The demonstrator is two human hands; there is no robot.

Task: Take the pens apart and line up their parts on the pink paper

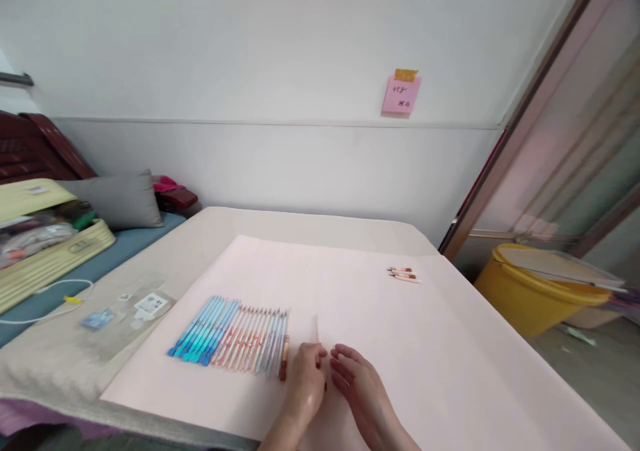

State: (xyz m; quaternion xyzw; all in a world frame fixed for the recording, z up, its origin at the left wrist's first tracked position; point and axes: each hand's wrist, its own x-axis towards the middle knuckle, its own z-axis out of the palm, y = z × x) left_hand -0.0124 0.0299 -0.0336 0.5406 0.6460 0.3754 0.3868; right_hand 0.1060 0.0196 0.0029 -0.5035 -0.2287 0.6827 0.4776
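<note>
Pinching a pen near the front edge of the table, my left hand is closed; my right hand curves open beside it. A row of pens lies toward the near-left corner of the sheet, loose pens by its far-right.

pink note taped up; grey cushion; yellow bin

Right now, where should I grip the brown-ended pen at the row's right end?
Probably pinch the brown end of that pen, coming from above and the right: it points toward you, neighbouring pens crowd its left side, and your left hand is nearby.
</note>
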